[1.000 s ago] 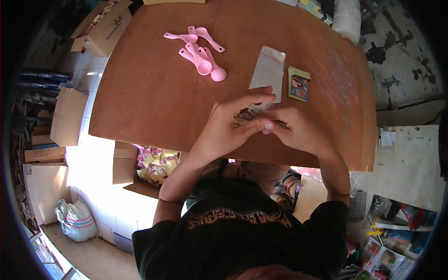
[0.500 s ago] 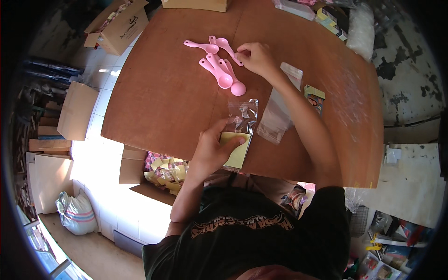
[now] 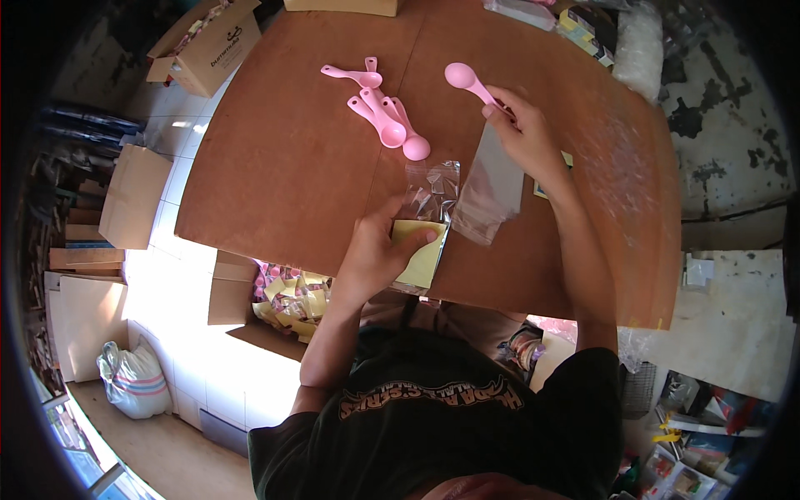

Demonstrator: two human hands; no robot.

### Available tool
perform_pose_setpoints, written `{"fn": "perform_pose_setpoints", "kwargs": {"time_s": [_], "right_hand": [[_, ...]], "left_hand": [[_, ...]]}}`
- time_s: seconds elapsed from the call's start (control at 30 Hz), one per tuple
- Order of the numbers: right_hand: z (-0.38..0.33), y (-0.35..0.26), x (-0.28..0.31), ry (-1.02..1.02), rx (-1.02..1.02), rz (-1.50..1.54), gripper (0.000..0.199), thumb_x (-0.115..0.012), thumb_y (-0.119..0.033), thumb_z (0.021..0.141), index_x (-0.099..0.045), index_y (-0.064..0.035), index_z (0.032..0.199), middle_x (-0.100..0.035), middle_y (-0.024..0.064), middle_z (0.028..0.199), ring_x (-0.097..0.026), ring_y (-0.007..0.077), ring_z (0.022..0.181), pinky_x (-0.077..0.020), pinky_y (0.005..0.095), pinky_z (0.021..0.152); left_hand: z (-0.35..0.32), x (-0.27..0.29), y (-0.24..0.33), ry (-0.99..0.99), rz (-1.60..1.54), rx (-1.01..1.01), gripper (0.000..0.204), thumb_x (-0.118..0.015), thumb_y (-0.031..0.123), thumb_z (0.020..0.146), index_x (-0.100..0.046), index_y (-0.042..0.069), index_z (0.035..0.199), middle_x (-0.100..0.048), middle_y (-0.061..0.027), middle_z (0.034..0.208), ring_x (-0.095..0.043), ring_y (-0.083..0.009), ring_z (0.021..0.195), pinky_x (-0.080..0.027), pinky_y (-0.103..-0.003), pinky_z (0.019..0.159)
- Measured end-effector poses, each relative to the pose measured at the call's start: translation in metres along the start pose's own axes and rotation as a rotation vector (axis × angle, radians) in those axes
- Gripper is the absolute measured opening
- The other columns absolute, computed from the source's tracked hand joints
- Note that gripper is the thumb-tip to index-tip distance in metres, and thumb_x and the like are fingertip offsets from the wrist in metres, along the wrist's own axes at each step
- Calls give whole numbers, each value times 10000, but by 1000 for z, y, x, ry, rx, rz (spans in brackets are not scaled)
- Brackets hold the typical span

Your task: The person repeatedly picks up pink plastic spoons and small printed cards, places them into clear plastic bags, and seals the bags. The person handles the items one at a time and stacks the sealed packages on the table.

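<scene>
My right hand [image 3: 523, 132] grips a pink measuring spoon [image 3: 463, 77] by its handle, raised over the table's right half with the bowl end pointing away to the left. Near the front edge, my left hand [image 3: 379, 252] holds a clear plastic bag [image 3: 432, 188] with a pale yellow card [image 3: 418, 260] in its lower part, the thumb lying across the card. Several more pink measuring spoons [image 3: 384, 122] lie in a loose, overlapping pile beyond the bag. A stack of flat clear bags [image 3: 493, 185] rests below my right hand.
The brown table [image 3: 275, 167] fills the middle. An open carton [image 3: 233, 289] of packed pieces with yellow cards stands below its front left edge. A small yellow box [image 3: 542, 185] is partly hidden by my right forearm. Another carton [image 3: 218, 52] stands at the far left.
My right hand has picked one pink measuring spoon off the pile and carried it to the right. My left hand still holds the bag with the card.
</scene>
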State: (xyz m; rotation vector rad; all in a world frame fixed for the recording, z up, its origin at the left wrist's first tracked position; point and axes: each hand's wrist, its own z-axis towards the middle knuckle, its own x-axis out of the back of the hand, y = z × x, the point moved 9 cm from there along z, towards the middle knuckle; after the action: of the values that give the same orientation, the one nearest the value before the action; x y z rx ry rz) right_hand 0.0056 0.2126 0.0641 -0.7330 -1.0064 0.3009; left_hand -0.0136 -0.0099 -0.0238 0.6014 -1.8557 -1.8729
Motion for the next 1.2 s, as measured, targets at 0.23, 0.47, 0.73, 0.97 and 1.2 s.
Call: {"fn": "perform_pose_setpoints", "kwargs": {"time_s": [0.23,0.47,0.73,0.97,1.2], "right_hand": [[-70,-35,64,-148,-84,405,141,-627,-48,895,-609,-4,1027,-611,35,834,-556,74,659,-468,229,587],[-79,-46,76,-178,-76,417,125,-624,-62,896,-654,9,994,-607,31,763,-567,77,654,-468,220,603],[-85,-60,60,-384,11,272,97,-622,-13,878,-648,21,965,-637,49,813,-571,77,640,-454,212,600],[-82,-49,68,-357,-52,378,153,-668,-39,859,-601,-3,992,-588,12,752,-540,54,616,-427,206,548],[-88,-63,51,-244,39,221,254,-695,11,825,-548,0,1032,-638,36,789,-563,52,664,-434,197,585]], "left_hand": [[4,-25,9,-31,11,20,451,-683,-30,834,-509,-43,1250,-671,-116,1030,-630,-117,906,-517,-245,788],[1,-48,22,-134,117,1,446,-704,1,828,-530,-32,1237,-691,-102,996,-628,-99,903,-512,-241,768],[0,-58,31,-167,129,-49,459,-721,7,810,-534,-20,1228,-702,-96,985,-628,-89,886,-508,-249,762],[1,-59,34,-162,134,-77,458,-736,13,797,-544,-11,1212,-705,-99,971,-628,-91,883,-506,-251,768],[0,-66,52,-179,216,-159,430,-715,78,837,-542,-21,1217,-688,-74,930,-604,-82,839,-487,-240,745]]}}
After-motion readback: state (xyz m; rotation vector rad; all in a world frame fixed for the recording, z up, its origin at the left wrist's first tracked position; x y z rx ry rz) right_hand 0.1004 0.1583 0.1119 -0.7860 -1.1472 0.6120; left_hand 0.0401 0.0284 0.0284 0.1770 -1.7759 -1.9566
